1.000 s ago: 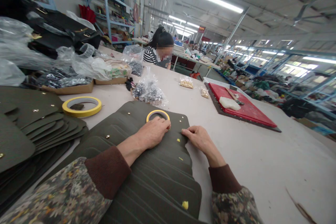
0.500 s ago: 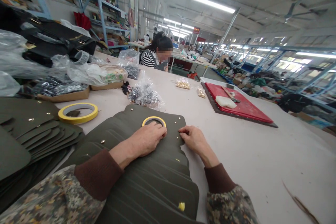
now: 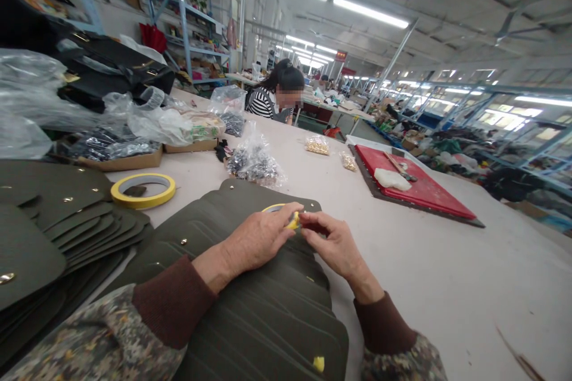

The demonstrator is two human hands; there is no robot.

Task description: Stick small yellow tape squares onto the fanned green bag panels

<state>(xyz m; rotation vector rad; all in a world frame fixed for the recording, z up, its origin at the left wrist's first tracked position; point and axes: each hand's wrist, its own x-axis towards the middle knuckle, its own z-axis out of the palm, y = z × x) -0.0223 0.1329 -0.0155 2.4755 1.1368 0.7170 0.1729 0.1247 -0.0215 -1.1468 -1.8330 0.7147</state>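
Note:
My left hand point(image 3: 259, 239) is closed around a small roll of yellow tape point(image 3: 293, 222), lifted a little over the dark green panels point(image 3: 250, 309). Thumb and fingers of my right hand point(image 3: 334, 245) pinch at the roll's right edge, where the tape's end seems to be; the fingers partly hide it. The panels overlap in a fanned row under both hands, with small metal studs on them. A scrap of yellow tape point(image 3: 319, 364) sticks to the nearest panel. To the left lies a larger roll of yellow tape point(image 3: 147, 200), flat on the table.
More dark green panels point(image 3: 31, 244) are stacked at the left. Behind them are plastic bags point(image 3: 254, 161) of dark parts and shallow cartons point(image 3: 134, 159). Small bags of gold-coloured pieces point(image 3: 317, 145) and a red board point(image 3: 415, 184) with a hammer lie beyond. A co-worker point(image 3: 272, 98) sits across the table.
My left hand has raised the small tape roll off the panels and tilted it. My right hand has left the panel edge and met the roll. The view has shifted slightly.

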